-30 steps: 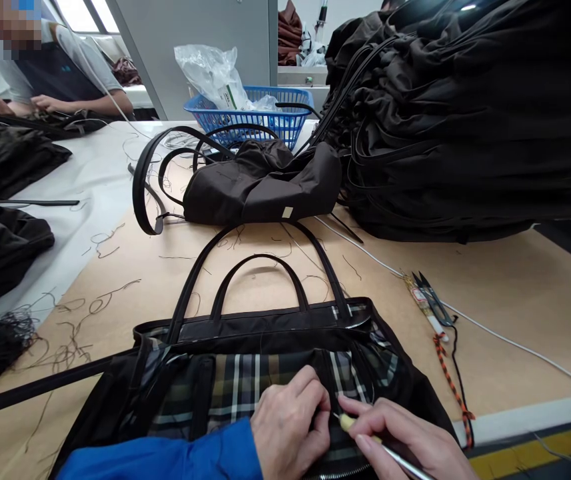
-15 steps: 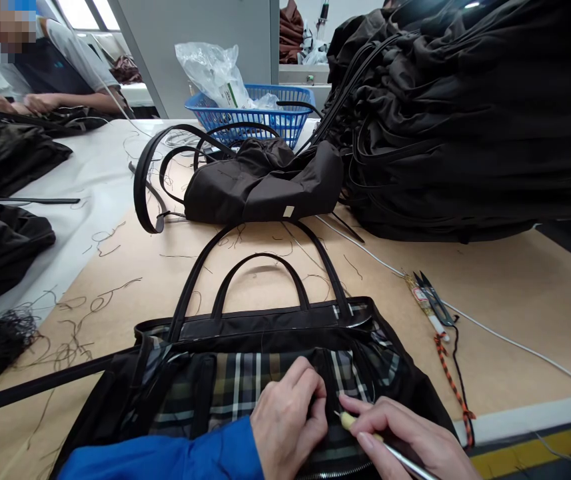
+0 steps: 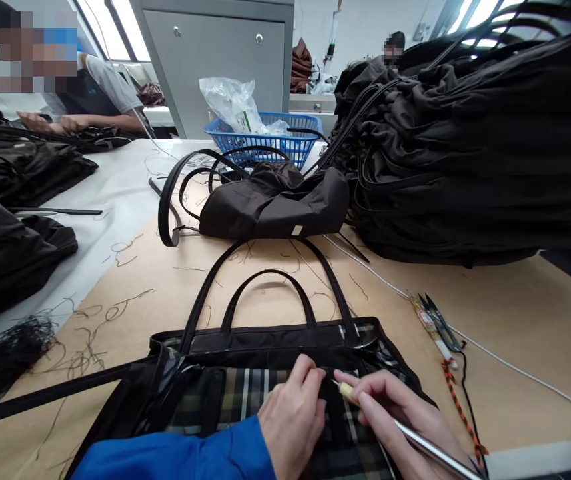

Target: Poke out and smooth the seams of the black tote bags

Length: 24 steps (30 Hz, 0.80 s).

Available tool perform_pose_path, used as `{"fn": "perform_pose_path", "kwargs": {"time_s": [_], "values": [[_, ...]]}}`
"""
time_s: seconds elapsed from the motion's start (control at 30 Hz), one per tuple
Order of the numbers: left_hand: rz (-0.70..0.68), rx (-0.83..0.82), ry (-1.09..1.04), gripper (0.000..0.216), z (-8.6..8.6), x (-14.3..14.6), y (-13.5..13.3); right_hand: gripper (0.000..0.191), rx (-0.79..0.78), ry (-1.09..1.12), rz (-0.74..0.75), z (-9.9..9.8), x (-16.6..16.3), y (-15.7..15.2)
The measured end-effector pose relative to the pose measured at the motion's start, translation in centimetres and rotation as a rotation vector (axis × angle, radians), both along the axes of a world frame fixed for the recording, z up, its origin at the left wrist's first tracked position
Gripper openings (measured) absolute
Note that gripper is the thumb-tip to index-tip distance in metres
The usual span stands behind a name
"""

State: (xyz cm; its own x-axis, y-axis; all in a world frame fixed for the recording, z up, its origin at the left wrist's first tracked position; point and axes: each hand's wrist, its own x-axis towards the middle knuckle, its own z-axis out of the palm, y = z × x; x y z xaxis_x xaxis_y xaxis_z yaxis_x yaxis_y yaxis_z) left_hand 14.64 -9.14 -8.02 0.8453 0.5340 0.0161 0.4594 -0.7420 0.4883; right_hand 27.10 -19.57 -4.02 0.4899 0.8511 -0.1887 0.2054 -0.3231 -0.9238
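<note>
A black bag (image 3: 265,339) with a plaid lining lies in front of me, its two looped handles pointing away. My left hand (image 3: 292,407), in a blue sleeve, presses on the lining with curled fingers, pinching the bag near a black strip; the fingertips are partly hidden. Close by on the right, my right hand (image 3: 395,407) grips a slim pointed tool (image 3: 428,447) like a pen, with a silver shaft, pale yellow collar and thin tip. That tip is at the black strip beside my left fingers; whether it touches the cloth I cannot tell.
Thread snips (image 3: 438,317) lie at right by an orange-black cord (image 3: 458,407). Another dark bag (image 3: 275,207) sits behind, before a blue basket (image 3: 265,141). A tall heap of black bags (image 3: 465,160) fills the right. Thread scraps (image 3: 10,353) lie left; a co-worker (image 3: 90,100) is beyond.
The camera view has tilted up, so everything sits lower in the picture. Both hands have moved up the lining toward the bag's top edge, the tool tip with them.
</note>
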Motion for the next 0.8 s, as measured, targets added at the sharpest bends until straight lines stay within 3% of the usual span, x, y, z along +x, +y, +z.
{"fn": "perform_pose_path", "kwargs": {"time_s": [0.13, 0.2, 0.43, 0.63, 0.7, 0.8], "values": [[-0.076, 0.249, 0.069, 0.019, -0.5, 0.5, 0.0, 0.037, -0.018, -0.008, 0.026, -0.1, 0.3, 0.9], [-0.096, 0.293, 0.03, 0.019, -0.9, 0.5, 0.1, 0.038, -0.037, -0.015, 0.02, -0.3, 0.4, 0.8], [-0.173, 0.072, -0.208, 0.018, -1.7, -0.1, 1.4, 0.037, -0.061, -0.027, -0.029, -0.6, 0.4, 0.6], [-0.332, -0.024, -0.192, 0.018, -0.2, -1.0, 2.1, 0.04, -0.069, 0.006, -0.029, -0.6, 0.3, 0.7], [-0.285, -0.021, -0.135, 0.018, 0.5, -1.4, 2.5, 0.042, -0.093, 0.003, -0.049, -0.6, 0.3, 0.8], [-0.038, 0.021, -0.081, 0.019, 1.2, -1.6, 3.0, 0.044, -0.108, -0.007, -0.069, -0.7, 0.2, 0.8]]}}
